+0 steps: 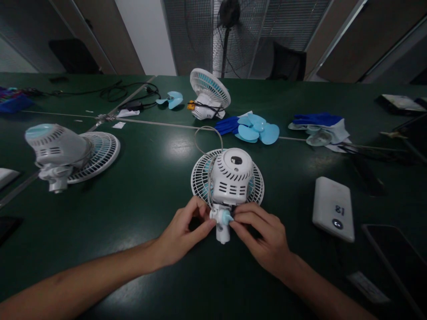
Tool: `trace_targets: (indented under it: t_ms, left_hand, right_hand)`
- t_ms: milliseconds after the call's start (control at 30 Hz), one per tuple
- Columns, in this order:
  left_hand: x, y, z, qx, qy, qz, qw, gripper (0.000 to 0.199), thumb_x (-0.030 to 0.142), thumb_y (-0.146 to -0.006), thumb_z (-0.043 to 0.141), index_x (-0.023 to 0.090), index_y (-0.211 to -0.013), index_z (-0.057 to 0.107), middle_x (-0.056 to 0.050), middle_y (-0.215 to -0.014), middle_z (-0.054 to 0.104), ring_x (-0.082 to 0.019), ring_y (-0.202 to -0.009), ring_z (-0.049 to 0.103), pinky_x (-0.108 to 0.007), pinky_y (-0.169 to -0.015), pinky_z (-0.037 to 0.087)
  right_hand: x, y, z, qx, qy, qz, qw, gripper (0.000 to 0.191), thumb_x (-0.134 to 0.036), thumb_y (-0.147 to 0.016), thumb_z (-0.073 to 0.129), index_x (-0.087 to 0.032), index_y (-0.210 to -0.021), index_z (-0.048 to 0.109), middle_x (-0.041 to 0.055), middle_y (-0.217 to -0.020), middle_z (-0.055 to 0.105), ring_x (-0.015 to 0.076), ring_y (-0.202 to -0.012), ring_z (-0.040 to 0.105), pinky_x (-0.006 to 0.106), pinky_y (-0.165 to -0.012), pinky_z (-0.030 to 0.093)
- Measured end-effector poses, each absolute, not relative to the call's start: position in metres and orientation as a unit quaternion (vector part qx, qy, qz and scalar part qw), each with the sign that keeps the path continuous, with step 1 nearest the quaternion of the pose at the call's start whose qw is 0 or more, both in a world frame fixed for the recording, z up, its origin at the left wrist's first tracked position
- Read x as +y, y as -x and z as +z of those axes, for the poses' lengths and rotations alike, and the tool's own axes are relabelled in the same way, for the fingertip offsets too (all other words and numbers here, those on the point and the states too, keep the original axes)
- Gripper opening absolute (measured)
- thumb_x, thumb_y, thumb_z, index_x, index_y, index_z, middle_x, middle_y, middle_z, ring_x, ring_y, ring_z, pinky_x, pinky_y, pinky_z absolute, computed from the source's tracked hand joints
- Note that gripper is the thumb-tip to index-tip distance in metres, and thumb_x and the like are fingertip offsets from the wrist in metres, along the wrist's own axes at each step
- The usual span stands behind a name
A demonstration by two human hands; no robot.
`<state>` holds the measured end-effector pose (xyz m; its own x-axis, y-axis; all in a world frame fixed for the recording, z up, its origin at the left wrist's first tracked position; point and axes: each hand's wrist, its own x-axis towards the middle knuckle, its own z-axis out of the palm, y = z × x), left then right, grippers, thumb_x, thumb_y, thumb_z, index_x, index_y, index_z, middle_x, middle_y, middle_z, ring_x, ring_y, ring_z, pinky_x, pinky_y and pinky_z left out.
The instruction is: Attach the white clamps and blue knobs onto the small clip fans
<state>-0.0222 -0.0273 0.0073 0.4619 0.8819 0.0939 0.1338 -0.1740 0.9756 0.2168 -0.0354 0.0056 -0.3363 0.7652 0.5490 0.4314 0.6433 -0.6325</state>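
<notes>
A white fan [233, 175] lies grille-down on the dark green table, its motor housing facing up and its neck pointing toward me. My left hand [187, 229] pinches the left side of the white neck joint [222, 232]. On the right of the joint sits a light blue knob [227, 217], held between the thumb and fingers of my right hand [262, 233]. A grey cable loops from the housing above the fan. Parts of my left fingers are hidden behind the joint.
Another white fan [60, 149] lies at the left, and a third [208, 95] stands at the back. Light blue blades [258, 129] rest near blue-and-white gloves [318, 126]. A white device marked 81 [333, 209] and a dark phone [396, 262] are at the right.
</notes>
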Motion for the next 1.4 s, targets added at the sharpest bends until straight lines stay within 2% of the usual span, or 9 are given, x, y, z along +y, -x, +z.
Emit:
trace_targets:
  t_ms: [67,167,267,433,600,1033,1200,1300,1400]
  left_hand:
    - [-0.0299,0.0229,0.0064,0.362,-0.694,0.381,0.492,0.015,0.024,-0.101,0.059,0.019,-0.112,0.05,-0.003,-0.097,0.062,-0.013,-0.084,0.06,-0.025,-0.076,0.051]
    - [-0.0305,0.023,0.0077,0.328,-0.753,0.361,0.442,0.034,0.018,-0.103,0.054,0.023,-0.136,0.051,-0.008,-0.118,0.067,-0.017,-0.102,0.066,-0.03,-0.092,0.054]
    - [-0.029,0.0223,0.01,0.315,-0.779,0.334,0.428,0.041,0.017,-0.104,0.052,0.027,-0.144,0.05,-0.007,-0.129,0.066,-0.019,-0.112,0.066,-0.033,-0.1,0.054]
    - [-0.0288,0.0221,0.01,0.319,-0.777,0.331,0.43,0.041,0.017,-0.104,0.052,0.027,-0.143,0.05,-0.007,-0.132,0.066,-0.019,-0.114,0.066,-0.034,-0.102,0.054]
    - [-0.0294,0.0225,0.0115,0.328,-0.77,0.329,0.437,0.037,0.019,-0.104,0.052,0.025,-0.141,0.051,-0.007,-0.125,0.068,-0.018,-0.106,0.068,-0.031,-0.094,0.056]
    - [-0.0293,0.0211,0.0129,0.336,-0.761,0.319,0.455,0.033,0.02,-0.104,0.052,0.024,-0.137,0.051,-0.005,-0.117,0.069,-0.016,-0.096,0.067,-0.027,-0.085,0.054]
    - [-0.0293,0.0206,0.0125,0.333,-0.758,0.326,0.457,0.034,0.019,-0.105,0.052,0.025,-0.138,0.051,-0.004,-0.122,0.067,-0.016,-0.102,0.067,-0.027,-0.09,0.054]
    - [-0.0291,0.0204,0.0125,0.326,-0.761,0.32,0.461,0.033,0.019,-0.105,0.052,0.025,-0.137,0.051,-0.005,-0.124,0.067,-0.015,-0.104,0.067,-0.027,-0.09,0.054]
    - [-0.0287,0.0205,0.0133,0.321,-0.763,0.318,0.462,0.032,0.018,-0.105,0.052,0.024,-0.137,0.052,-0.004,-0.12,0.068,-0.015,-0.103,0.067,-0.025,-0.089,0.054]
  right_hand:
    - [-0.037,-0.2166,0.0071,-0.82,0.354,0.164,0.418,0.009,-0.017,-0.096,0.062,-0.02,-0.102,0.067,0.0043,-0.097,0.071,0.0146,-0.083,0.071,0.027,-0.066,0.056]
    - [-0.04,-0.2172,0.0084,-0.842,0.318,0.149,0.409,0.018,-0.014,-0.096,0.059,-0.019,-0.112,0.066,0.0048,-0.101,0.072,0.0139,-0.087,0.071,0.026,-0.071,0.056]
    - [-0.0419,-0.219,0.0079,-0.84,0.314,0.154,0.415,0.026,-0.011,-0.095,0.056,-0.019,-0.118,0.065,0.0056,-0.106,0.072,0.0139,-0.092,0.071,0.026,-0.073,0.056]
    - [-0.0424,-0.2206,0.0066,-0.837,0.327,0.153,0.411,0.035,-0.009,-0.095,0.051,-0.022,-0.125,0.064,0.0053,-0.11,0.072,0.0142,-0.093,0.071,0.027,-0.074,0.057]
    - [-0.0433,-0.2201,0.0055,-0.841,0.328,0.148,0.404,0.04,-0.008,-0.095,0.05,-0.022,-0.13,0.061,0.0053,-0.11,0.072,0.0139,-0.093,0.071,0.026,-0.073,0.056]
    - [-0.0427,-0.2188,-0.001,-0.834,0.37,0.145,0.382,0.044,-0.009,-0.098,0.055,-0.025,-0.138,0.056,0.0041,-0.111,0.069,0.0134,-0.097,0.068,0.027,-0.07,0.052]
    - [-0.0428,-0.218,0.001,-0.824,0.387,0.157,0.382,0.036,-0.018,-0.099,0.058,-0.024,-0.134,0.058,0.005,-0.115,0.069,0.0143,-0.09,0.07,0.03,-0.068,0.05]
    - [-0.042,-0.2181,0.0032,-0.808,0.397,0.186,0.394,0.026,-0.023,-0.098,0.063,-0.023,-0.124,0.061,0.0032,-0.109,0.069,0.0115,-0.074,0.067,0.031,-0.065,0.049]
    - [-0.0405,-0.2181,0.0036,-0.793,0.395,0.215,0.412,0.019,-0.023,-0.095,0.066,-0.022,-0.114,0.062,0.0019,-0.101,0.068,0.0103,-0.07,0.064,0.028,-0.062,0.049]
